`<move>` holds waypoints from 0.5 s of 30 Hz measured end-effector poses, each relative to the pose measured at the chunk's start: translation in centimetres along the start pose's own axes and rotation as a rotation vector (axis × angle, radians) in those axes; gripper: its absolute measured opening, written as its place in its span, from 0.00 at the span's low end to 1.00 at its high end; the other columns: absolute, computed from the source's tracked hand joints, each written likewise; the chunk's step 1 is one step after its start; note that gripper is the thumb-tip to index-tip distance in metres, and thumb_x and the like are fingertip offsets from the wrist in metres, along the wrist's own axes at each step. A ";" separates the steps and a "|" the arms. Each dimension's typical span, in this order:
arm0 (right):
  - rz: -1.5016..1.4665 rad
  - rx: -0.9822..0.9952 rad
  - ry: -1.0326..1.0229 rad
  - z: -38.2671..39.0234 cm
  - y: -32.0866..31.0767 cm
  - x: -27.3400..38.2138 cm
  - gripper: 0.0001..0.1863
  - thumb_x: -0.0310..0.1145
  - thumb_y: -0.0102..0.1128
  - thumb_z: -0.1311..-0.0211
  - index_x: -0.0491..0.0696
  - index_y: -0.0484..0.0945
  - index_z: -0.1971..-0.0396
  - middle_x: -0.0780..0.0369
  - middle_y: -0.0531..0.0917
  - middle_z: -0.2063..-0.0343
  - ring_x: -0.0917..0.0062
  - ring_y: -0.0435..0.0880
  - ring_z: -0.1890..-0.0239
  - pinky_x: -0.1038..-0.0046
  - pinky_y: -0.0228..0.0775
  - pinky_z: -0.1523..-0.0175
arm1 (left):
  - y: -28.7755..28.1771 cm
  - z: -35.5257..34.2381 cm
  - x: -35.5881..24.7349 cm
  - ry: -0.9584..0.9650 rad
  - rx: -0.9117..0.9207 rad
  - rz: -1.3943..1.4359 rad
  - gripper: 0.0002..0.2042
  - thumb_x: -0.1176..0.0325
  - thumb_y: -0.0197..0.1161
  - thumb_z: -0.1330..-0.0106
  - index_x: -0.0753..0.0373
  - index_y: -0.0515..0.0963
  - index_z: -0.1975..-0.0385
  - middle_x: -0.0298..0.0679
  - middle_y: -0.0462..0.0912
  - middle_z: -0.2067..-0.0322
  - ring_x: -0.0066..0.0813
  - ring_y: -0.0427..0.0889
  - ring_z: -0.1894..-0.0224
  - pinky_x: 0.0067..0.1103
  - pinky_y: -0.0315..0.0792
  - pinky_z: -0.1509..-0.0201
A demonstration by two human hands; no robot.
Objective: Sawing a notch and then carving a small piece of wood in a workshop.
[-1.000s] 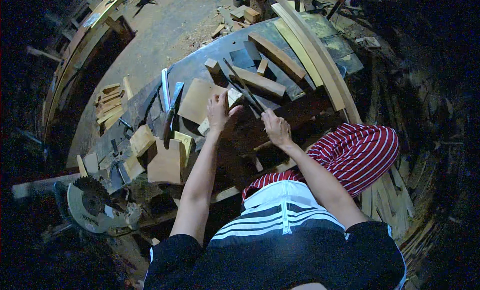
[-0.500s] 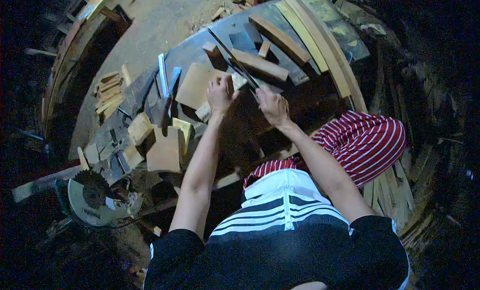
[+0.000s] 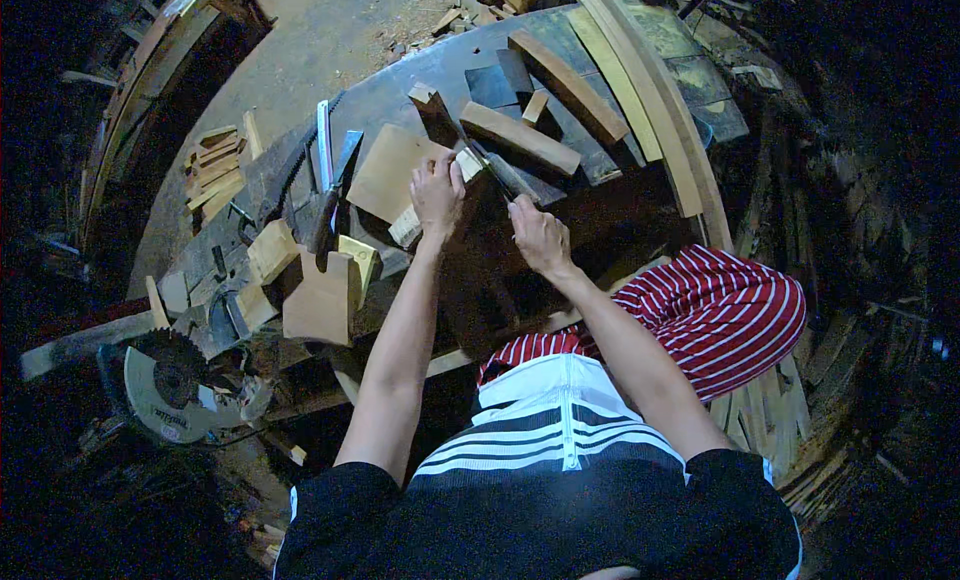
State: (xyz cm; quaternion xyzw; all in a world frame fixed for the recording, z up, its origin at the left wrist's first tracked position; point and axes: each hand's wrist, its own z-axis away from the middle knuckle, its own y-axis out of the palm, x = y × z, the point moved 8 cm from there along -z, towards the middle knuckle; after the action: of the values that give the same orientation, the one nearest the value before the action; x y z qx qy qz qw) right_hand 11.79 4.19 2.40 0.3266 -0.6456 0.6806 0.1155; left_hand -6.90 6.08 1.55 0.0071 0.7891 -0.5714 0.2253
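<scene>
My left hand (image 3: 437, 195) is closed over a pale wooden block (image 3: 404, 228), pressing it down at the front of the workbench; the block's far end sticks out beyond my fingers. My right hand (image 3: 541, 237) grips the near end of a long, thin, dark-bladed tool (image 3: 497, 176). That blade lies across the block's far end and points away to the upper left. It is seen nearly edge-on, so whether it is a saw or a file is unclear. Beneath and beside my left hand lies a flat square board (image 3: 388, 172).
A chisel (image 3: 347, 158), a pale straight bar (image 3: 324, 145) and several wood blocks (image 3: 322, 305) lie left of my hands. Brown wooden bars (image 3: 520, 138) and long planks (image 3: 655, 100) are beyond and to the right. A toothed circular saw (image 3: 165, 390) stands at lower left.
My right hand has drawn the tool back toward me, so less of its blade reaches past the block. My left hand stays on the block. The whole view has shifted slightly.
</scene>
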 end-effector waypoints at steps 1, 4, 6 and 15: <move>-0.004 0.012 -0.006 -0.1 0.0 0.1 0.08 0.39 0.50 0.37 0.52 0.69 0.70 0.53 0.76 0.88 0.59 0.79 0.83 0.58 0.69 0.80 | 0.1 -0.1 -0.1 -0.002 -0.003 -0.001 0.11 0.59 0.53 0.38 0.54 0.75 0.59 0.42 0.73 0.65 0.42 0.73 0.61 0.35 0.67 0.59; 0.059 0.044 0.019 0.1 -0.3 -0.6 0.10 0.41 0.47 0.36 0.52 0.68 0.72 0.52 0.78 0.86 0.58 0.80 0.81 0.57 0.71 0.78 | -0.3 -0.3 -1.2 0.007 -0.045 -0.022 0.10 0.59 0.53 0.38 0.54 0.75 0.62 0.41 0.73 0.66 0.41 0.73 0.62 0.34 0.67 0.59; 0.043 0.024 -0.007 0.0 -0.5 -0.6 0.10 0.41 0.47 0.36 0.52 0.68 0.73 0.54 0.77 0.88 0.58 0.80 0.83 0.58 0.71 0.79 | -0.6 -0.4 -1.7 0.016 -0.035 -0.084 0.10 0.59 0.52 0.37 0.55 0.75 0.64 0.40 0.74 0.65 0.41 0.75 0.63 0.35 0.70 0.62; 0.089 -0.002 -0.065 0.5 -1.0 -0.3 0.10 0.40 0.47 0.36 0.52 0.70 0.73 0.57 0.76 0.91 0.64 0.79 0.86 0.63 0.69 0.85 | -0.9 -0.3 -1.9 0.012 -0.086 -0.108 0.11 0.58 0.56 0.40 0.58 0.73 0.67 0.39 0.74 0.68 0.37 0.74 0.63 0.32 0.67 0.63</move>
State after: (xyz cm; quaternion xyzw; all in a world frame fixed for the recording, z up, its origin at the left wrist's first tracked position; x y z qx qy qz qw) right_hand 12.80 3.96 3.02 0.3194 -0.6635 0.6735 0.0642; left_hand -5.51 6.56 3.13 -0.0417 0.8135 -0.5484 0.1893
